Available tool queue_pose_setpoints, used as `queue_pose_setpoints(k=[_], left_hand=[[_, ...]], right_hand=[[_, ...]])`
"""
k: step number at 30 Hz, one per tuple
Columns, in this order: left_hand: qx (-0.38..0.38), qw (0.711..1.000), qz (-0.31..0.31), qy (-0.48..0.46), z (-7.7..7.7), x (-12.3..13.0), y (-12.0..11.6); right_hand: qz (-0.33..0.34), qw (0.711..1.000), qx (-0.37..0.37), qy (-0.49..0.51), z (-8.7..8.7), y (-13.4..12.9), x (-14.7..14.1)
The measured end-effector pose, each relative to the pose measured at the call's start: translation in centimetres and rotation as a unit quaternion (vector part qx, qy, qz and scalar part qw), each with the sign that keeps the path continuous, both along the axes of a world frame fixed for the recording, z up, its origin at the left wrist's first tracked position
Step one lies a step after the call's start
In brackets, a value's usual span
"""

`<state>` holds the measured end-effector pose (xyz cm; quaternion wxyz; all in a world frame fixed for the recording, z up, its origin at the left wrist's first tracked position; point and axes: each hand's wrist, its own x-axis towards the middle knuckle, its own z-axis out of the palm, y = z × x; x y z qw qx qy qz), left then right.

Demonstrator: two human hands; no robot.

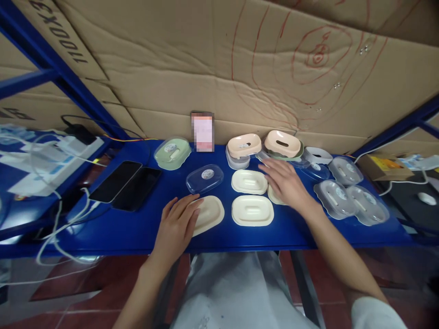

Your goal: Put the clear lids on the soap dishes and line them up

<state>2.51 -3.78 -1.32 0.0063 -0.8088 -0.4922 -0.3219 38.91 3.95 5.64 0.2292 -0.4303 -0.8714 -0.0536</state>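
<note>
My left hand (176, 224) rests over the left end of a cream soap-dish-like tray (211, 212), its fingers stretched out and thumb apart. Part of that tray is hidden under it. On the right, my right hand (288, 185) reaches across another cream tray (274, 194), mostly covered by the palm; its fingers are extended and hold nothing I can see. Between the hands lie two more cream trays, an upper one (249, 181) and a lower one (253, 211), each with a raised middle. Behind the left tray is a clear lid (206, 178) with a round sticker.
Along the back stand a green dish with a clear cover (173, 153), a propped phone (203, 131) and peach dishes (244, 145). Several clear-covered grey dishes (338, 198) are at right. Two black phones (126, 185), cables and white power strips (51, 167) occupy the left.
</note>
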Motion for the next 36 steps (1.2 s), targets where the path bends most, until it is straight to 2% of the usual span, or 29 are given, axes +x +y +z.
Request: queue_pose_setpoints(k=[4,6,7,8,10,13,16,19,21,25,30,36], left_hand=[[-0.039,0.998,0.006,0.044,-1.2,-0.3,-1.1],[-0.060,0.996,0.004,0.064,-1.7,-0.5,-1.5],[-0.066,0.996,0.003,0.068,-1.9,-0.6,-1.7],[-0.070,0.995,0.001,0.068,-2.1,-0.7,-1.8],[-0.072,0.995,-0.002,0.062,-2.3,-0.8,-2.0],[-0.079,0.995,-0.005,0.058,-2.4,-0.9,-2.0],[-0.084,0.995,-0.011,0.060,-2.3,-0.8,-1.8],[-0.081,0.995,-0.014,0.060,-2.3,-0.7,-1.6],[-0.081,0.995,-0.013,0.061,-2.2,-0.7,-1.6],[-0.082,0.995,-0.010,0.061,-2.1,-0.6,-1.6],[-0.082,0.994,-0.013,0.066,-2.1,-0.5,-1.5],[-0.087,0.994,-0.013,0.058,-2.2,-0.6,-1.7]], right_hand=[[-0.007,1.000,-0.002,-0.014,1.4,8.4,-2.3],[-0.015,0.999,-0.008,-0.033,1.4,10.5,-3.5],[-0.018,0.999,-0.006,-0.044,1.4,10.7,-3.9],[-0.020,0.999,0.002,-0.049,1.3,10.3,-4.1],[-0.023,0.998,0.032,-0.039,0.9,7.8,-3.9],[-0.024,0.998,0.061,-0.012,-0.4,1.3,-2.5],[-0.018,0.999,0.037,0.009,-2.3,-5.7,-0.6],[-0.024,0.999,-0.013,0.045,-4.1,-9.9,0.4],[-0.021,0.998,-0.039,0.052,-4.9,-10.9,0.3],[0.006,0.997,-0.066,0.027,-5.3,-10.9,-1.1],[0.026,0.998,-0.058,0.014,-6.0,-11.3,-2.4],[0.025,0.998,-0.050,0.020,-6.7,-11.4,-2.3]])
